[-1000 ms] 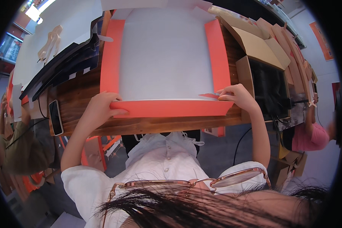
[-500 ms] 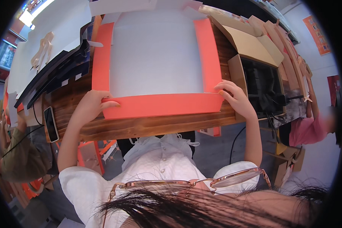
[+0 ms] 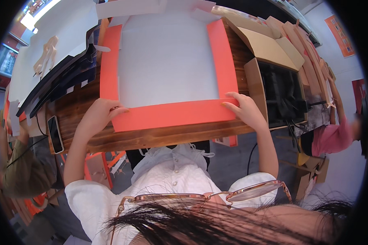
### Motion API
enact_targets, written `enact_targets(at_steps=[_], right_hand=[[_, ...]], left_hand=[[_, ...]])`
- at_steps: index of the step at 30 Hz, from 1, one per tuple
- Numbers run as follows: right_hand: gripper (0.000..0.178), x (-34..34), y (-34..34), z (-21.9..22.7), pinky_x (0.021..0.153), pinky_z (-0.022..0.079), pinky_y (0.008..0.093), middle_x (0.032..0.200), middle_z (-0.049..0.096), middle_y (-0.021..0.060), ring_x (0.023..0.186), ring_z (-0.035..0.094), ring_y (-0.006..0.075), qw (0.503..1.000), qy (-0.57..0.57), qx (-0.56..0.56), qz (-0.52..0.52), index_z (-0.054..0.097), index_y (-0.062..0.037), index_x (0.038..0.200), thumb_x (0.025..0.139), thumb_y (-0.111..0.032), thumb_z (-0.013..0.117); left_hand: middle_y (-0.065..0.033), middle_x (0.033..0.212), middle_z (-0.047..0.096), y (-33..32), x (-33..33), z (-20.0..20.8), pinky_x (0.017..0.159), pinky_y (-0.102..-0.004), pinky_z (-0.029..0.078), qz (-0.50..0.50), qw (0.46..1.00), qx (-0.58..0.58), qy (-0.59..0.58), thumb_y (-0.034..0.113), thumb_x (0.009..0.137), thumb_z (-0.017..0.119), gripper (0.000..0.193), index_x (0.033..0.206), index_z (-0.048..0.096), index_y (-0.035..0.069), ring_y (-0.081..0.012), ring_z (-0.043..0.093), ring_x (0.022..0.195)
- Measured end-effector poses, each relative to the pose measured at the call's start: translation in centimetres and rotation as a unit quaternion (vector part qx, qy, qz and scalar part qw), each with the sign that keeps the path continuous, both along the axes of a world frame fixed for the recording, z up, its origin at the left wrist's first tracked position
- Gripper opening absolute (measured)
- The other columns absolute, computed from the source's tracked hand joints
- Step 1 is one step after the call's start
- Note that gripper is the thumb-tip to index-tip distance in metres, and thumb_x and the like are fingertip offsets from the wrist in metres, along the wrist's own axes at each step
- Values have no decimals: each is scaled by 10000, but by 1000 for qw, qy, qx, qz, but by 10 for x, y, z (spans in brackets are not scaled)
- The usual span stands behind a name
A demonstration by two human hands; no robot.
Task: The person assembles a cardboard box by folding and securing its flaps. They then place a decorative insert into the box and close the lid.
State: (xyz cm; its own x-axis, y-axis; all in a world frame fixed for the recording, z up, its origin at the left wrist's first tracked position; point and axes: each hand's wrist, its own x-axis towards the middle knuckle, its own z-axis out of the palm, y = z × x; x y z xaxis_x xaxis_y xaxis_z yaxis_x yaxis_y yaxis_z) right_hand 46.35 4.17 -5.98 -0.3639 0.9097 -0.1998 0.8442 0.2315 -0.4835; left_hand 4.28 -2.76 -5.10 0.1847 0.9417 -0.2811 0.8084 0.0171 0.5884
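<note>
Right hand [image 3: 248, 109] on orange-sided box [image 3: 173, 116] beside black-filled carton [image 3: 255, 86]

The counter [image 3: 151, 141] is brown wood with streaky, darker grain. A coral-and-white cardboard tray [image 3: 169, 61] lies flat across its middle — the front side near the counter's front edge. At the left end rest a smartphone [image 3: 55, 134] and dark cardboard pieces [image 3: 65, 75]; on the right — an open brown carton [image 3: 256, 85].

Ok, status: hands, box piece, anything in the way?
Left hand on near left corner, right hand on near right. Orange-sided box piece on wooden table. No obstruction seen between hands; open brown carton close on the right.
</note>
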Motion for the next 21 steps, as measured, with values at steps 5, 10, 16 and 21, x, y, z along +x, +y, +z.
enact_targets(at_steps=[5, 10, 16, 21], right_hand=[[482, -6, 2, 10, 862, 475, 369, 1026, 642, 206, 978, 613, 312, 992, 13, -114, -43, 586, 23, 1191, 892, -351, 635], [427, -5, -1, 5, 853, 477, 364, 1023, 640, 200, 957, 615, 288, 997, 22, -70, -16, 619, 13, 1143, 885, -326, 645], [400, -9, 0, 10, 809, 485, 350, 950, 653, 188, 891, 631, 280, 996, 30, -82, -24, 633, 24, 1106, 873, -302, 654], [392, -11, 1, 11, 781, 489, 341, 914, 655, 191, 854, 635, 269, 996, 30, -84, -24, 636, 27, 1095, 870, -294, 650]], left_hand=[[-136, 674, 622, -10, -1, 5, 591, -277, 472, -37, 987, 140, 75, 154, 827, 688, 158, 860, 693, 0, -172, 625, 629], [-82, 717, 654, -10, -23, 1, 574, -271, 477, 37, 993, 75, -87, 142, 753, 765, 213, 922, 699, 30, -156, 613, 615], [-41, 815, 637, -5, -44, 10, 658, -230, 491, 53, 990, 79, -104, 53, 732, 752, 231, 954, 690, 35, -125, 621, 747], [-64, 1108, 586, 0, -56, -3, 856, -292, 489, -78, 979, 180, -61, -22, 730, 700, 327, 1047, 659, 50, -199, 584, 1041]])
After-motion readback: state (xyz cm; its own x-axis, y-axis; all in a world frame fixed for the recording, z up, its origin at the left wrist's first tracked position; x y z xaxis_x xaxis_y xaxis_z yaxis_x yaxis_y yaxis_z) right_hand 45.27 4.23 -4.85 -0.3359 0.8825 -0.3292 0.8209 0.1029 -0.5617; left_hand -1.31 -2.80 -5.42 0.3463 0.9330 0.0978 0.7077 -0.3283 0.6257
